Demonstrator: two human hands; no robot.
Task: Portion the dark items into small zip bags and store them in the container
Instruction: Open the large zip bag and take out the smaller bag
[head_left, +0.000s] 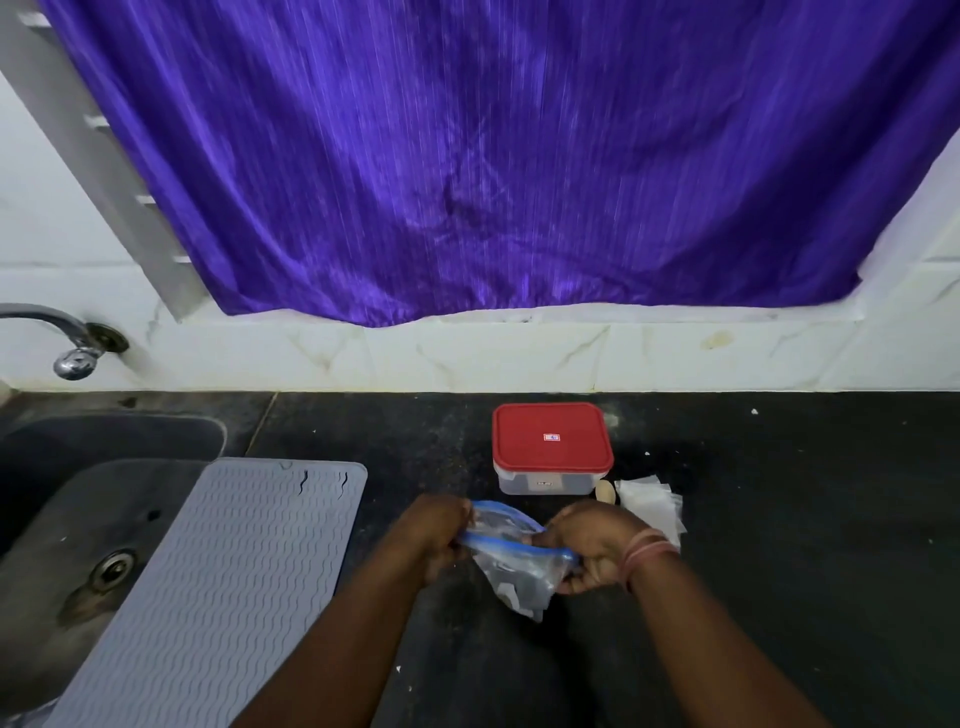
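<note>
The zip bag (511, 558) hangs between my two hands just above the dark counter (779, 545), in front of the container (550, 452). My left hand (436, 535) pinches one end of its blue zip strip and my right hand (592, 558) curls round the other end, so the mouth is stretched taut and the seal can be worked along its length. The bag is clear and crumpled, sagging below the strip with something dark inside; I think these are the dark items, though the plastic blurs them. The container sits with its red lid (550, 436) on, so nothing can go in yet. Just right of it lies a pile of small bags (652, 501), kept within my reach. A grey ribbed mat (228, 587) overlaps the sink (78, 545) on my left.
</note>
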